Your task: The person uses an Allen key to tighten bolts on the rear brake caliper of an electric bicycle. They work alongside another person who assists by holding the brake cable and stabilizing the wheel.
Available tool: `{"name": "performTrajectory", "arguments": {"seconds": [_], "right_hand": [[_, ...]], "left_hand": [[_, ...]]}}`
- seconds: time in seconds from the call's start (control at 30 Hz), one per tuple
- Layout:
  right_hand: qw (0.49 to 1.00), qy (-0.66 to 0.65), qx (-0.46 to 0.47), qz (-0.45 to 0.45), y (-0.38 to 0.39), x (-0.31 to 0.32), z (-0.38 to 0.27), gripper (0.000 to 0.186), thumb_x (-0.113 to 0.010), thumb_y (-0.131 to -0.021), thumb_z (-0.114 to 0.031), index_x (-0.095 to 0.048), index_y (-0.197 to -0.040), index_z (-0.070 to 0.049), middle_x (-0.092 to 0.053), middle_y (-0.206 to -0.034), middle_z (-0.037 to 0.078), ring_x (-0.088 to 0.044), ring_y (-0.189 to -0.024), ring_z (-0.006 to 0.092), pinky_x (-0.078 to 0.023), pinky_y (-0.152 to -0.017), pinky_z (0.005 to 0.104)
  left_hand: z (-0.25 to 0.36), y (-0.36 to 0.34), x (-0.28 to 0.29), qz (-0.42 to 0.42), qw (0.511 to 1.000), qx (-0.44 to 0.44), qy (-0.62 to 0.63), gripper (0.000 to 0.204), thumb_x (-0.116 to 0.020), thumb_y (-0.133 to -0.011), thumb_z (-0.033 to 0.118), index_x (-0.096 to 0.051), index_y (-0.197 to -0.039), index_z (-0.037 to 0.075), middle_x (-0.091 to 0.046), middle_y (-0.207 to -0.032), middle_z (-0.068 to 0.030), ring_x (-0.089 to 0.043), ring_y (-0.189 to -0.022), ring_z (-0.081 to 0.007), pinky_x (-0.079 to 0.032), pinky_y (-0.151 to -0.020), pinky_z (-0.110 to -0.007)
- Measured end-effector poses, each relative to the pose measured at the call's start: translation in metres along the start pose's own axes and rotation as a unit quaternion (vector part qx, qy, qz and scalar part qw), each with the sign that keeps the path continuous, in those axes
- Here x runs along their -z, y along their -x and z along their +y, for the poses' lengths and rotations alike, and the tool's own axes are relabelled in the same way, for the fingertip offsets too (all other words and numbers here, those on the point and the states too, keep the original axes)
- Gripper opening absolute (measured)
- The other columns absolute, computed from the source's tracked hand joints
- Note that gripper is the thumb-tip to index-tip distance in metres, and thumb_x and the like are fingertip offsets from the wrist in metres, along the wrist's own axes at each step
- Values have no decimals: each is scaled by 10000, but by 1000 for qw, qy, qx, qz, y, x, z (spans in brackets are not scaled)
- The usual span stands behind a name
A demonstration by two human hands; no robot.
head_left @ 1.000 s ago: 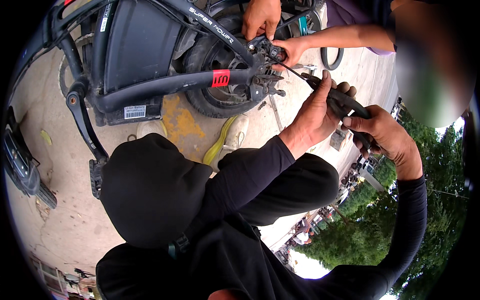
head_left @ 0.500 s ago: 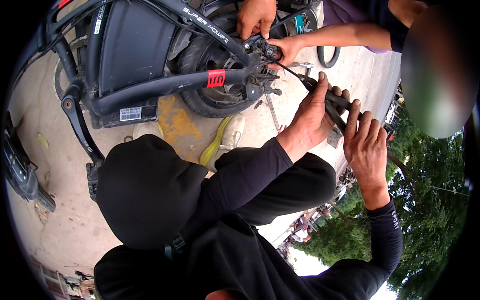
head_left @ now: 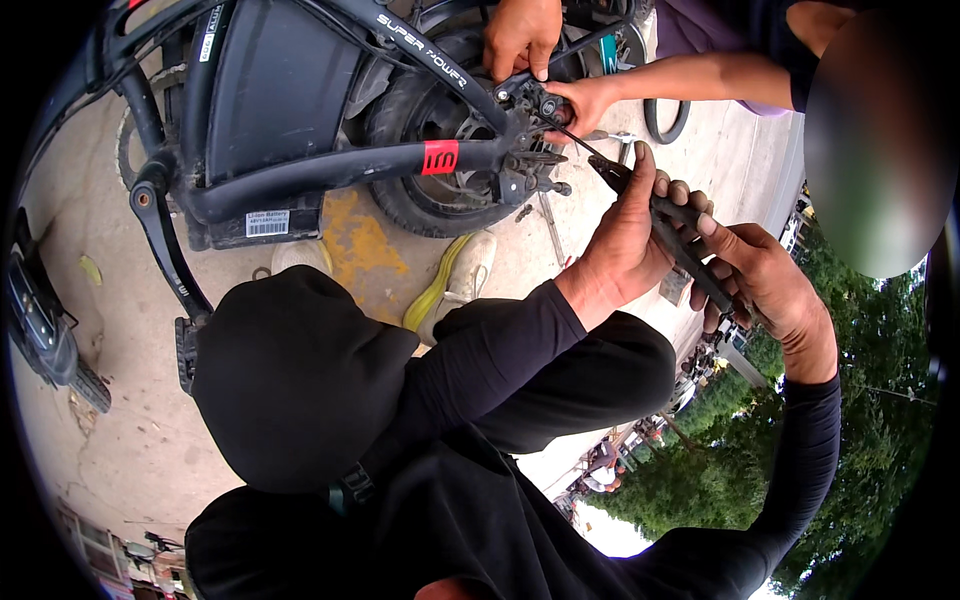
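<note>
Pliers (head_left: 687, 258) look stiff, fairly hefty, so grab the handles (head_left: 712, 288). Left hand (head_left: 622, 240)'s curled round them, right hand (head_left: 775, 285)'s pinching the ends.

Scene is lit by daylight, apparently diffuse; pale ground (head_left: 140, 430) is brightly exposed. Sky (head_left: 612, 532) is bleached white at near right. Detail is lost in black clothing (head_left: 450, 510). Outer lines are bent; an oval patch (head_left: 880, 160) at far right is heavily blurred.

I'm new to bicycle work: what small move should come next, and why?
Probably a gentle pull back on the pliers: the thin dark cable runs straight to their tip, the left hand and right hand both hold them, and a co-worker's hand is near the cable's far end.
</note>
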State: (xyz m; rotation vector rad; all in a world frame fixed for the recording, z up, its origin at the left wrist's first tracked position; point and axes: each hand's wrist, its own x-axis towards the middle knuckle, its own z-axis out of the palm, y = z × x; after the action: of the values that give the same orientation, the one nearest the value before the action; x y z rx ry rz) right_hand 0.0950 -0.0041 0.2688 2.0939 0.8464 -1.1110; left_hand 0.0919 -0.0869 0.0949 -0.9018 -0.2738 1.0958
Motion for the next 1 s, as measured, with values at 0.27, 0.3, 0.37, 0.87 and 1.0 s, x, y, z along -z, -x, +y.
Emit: {"name": "performTrajectory", "arguments": {"seconds": [0.27,0.3,0.37,0.87,1.0], "right_hand": [[397,759,190,480,14,-70,70,487,-570,-997,-258,-512,-1433,-51,-632,-1233,91,-623,-1103,262,-478,-891,401],[370,765,213,482,7,-65,77,464,-565,-999,-238,-525,-1417,-39,-633,-1191,97,-623,-1064,251,-486,-858,387],[336,760,273,485,-7,-47,87,421,-544,-1006,-182,-536,-1384,4,-619,-1121,124,-614,-971,242,-499,-751,340],[992,-60,46,103,14,-12,17,632,-516,-1025,-551,-649,-1053,65,-625,-612,68,-575,-507,109,-403,-453,263],[562,668,248,419,26,-50,53,879,-683,-858,-566,-381,-1533,-90,-573,-1343,174,-591,-1184,298,-499,-901,414]], "left_hand": [[-3,-3,-10,53,998,-13,3,465,-608,-931,580,-447,-798,164,-482,-743,25,-573,-811,-157,-503,-1031,-419],[-3,-1,-12,60,998,-13,2,465,-611,-930,579,-447,-800,164,-484,-747,24,-574,-815,-158,-505,-1028,-420],[-3,0,-11,41,999,-15,11,438,-634,-935,543,-467,-821,154,-522,-790,11,-594,-844,-168,-510,-1033,-416],[-2,-3,3,26,1000,-4,0,307,-688,-960,392,-574,-969,107,-632,-916,-12,-642,-1007,-198,-513,-1004,-372],[-9,-4,8,19,1000,1,3,328,-669,-969,425,-558,-960,116,-612,-871,1,-631,-930,-172,-516,-919,-355]]}}
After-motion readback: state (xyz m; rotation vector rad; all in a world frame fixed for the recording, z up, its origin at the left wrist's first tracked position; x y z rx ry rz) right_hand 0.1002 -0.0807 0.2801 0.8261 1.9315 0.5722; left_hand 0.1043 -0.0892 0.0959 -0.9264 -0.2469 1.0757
